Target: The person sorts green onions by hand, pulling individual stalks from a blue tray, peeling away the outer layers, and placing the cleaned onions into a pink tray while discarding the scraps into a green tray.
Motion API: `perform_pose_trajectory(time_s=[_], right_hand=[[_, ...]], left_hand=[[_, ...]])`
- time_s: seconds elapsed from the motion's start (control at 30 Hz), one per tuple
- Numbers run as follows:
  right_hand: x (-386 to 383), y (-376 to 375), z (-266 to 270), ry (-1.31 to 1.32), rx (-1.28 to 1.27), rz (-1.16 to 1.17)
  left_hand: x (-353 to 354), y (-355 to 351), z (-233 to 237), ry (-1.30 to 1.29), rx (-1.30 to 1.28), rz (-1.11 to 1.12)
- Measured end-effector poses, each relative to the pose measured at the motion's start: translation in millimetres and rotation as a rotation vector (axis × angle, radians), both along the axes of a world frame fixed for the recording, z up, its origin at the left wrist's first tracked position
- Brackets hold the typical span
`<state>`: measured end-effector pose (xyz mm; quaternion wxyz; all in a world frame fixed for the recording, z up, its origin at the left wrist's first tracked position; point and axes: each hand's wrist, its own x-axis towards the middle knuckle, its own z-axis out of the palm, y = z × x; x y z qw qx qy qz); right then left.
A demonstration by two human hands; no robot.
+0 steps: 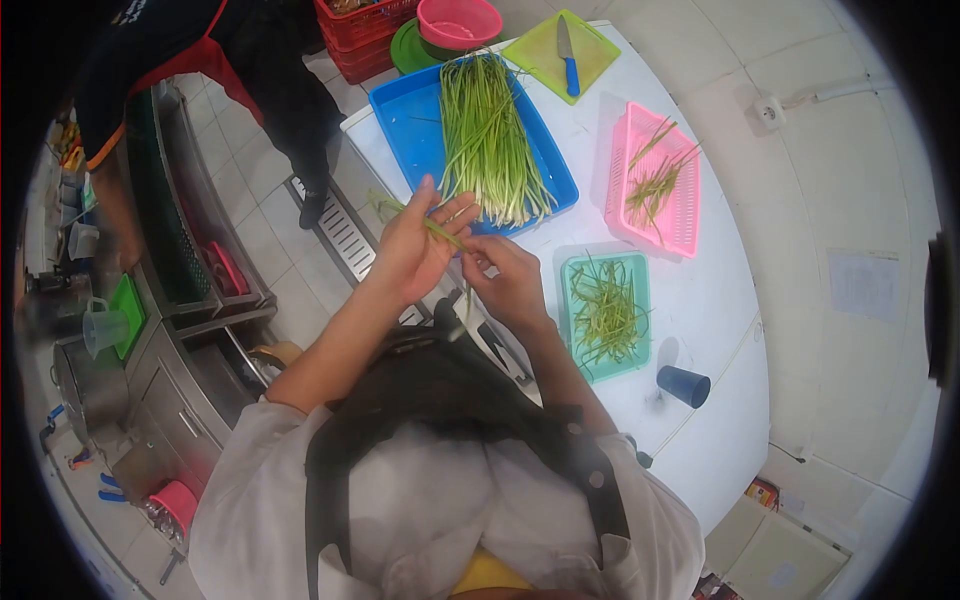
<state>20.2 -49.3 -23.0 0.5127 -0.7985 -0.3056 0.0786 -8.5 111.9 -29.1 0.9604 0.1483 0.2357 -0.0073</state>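
My left hand (pixel 412 243) pinches a thin green stalk (pixel 388 206) whose far end sticks out to the left. My right hand (pixel 508 277) grips the same stalk's near end, just below the left hand. Both hands hover at the near edge of a blue tray (pixel 405 120) that holds a bundle of long green stalks (pixel 488 140). A teal basket (pixel 575 268) with green trimmings sits right of my right hand. A pink basket (pixel 625 140) with a few stalks lies farther right.
A blue-handled knife (pixel 567 55) rests on a yellow-green cutting board (pixel 590 35) at the far end of the white table (pixel 700 330). A dark blue cup (pixel 684 385) lies on its side. A pink bowl (pixel 460 20) and red crate (pixel 360 35) stand beyond. Another person (pixel 280 80) stands at left.
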Motion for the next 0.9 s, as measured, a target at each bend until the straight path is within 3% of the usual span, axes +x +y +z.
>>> perform_pose_trajectory(time_s=[0.07, 0.17, 0.27, 0.37, 0.47, 0.57, 0.67, 0.77, 0.9], right_hand=[[0.3, 0.8, -6.5, 0.146, 0.062, -0.043], [4.4, 1.9, -10.6, 0.627, 0.438, -0.08], [11.1, -1.5, -11.0, 0.651, 0.479, -0.119], [10.4, -0.1, -1.0, 0.659, 0.456, -0.165], [7.9, -3.1, -9.5, 0.577, 0.419, -0.227], [8.2, -4.2, -10.5, 0.238, 0.229, -0.279], [12.0, -6.3, -10.7, 0.108, 0.194, -0.279], [9.1, -10.1, -9.0, 0.245, 0.116, -0.316], [8.6, -15.7, -3.4, -0.21, -0.113, -0.347]], left_hand=[[-2.5, 0.2, 5.7, -0.069, 0.178, -0.036], [-10.2, -0.9, 2.6, -0.185, 0.548, -0.177], [-17.3, -4.0, -18.0, -0.239, 0.696, -0.408], [-25.6, -19.5, -13.3, -0.173, 0.69, -0.391], [-25.7, -25.0, -8.1, -0.131, 0.772, -0.346], [-25.2, -22.6, -10.1, -0.132, 0.873, -0.349], [-23.2, -20.8, -23.5, -0.136, 0.959, -0.31], [-21.9, -25.2, -32.1, -0.165, 1.07, -0.213], [-22.8, -27.3, -23.2, -0.134, 1.253, -0.229]])
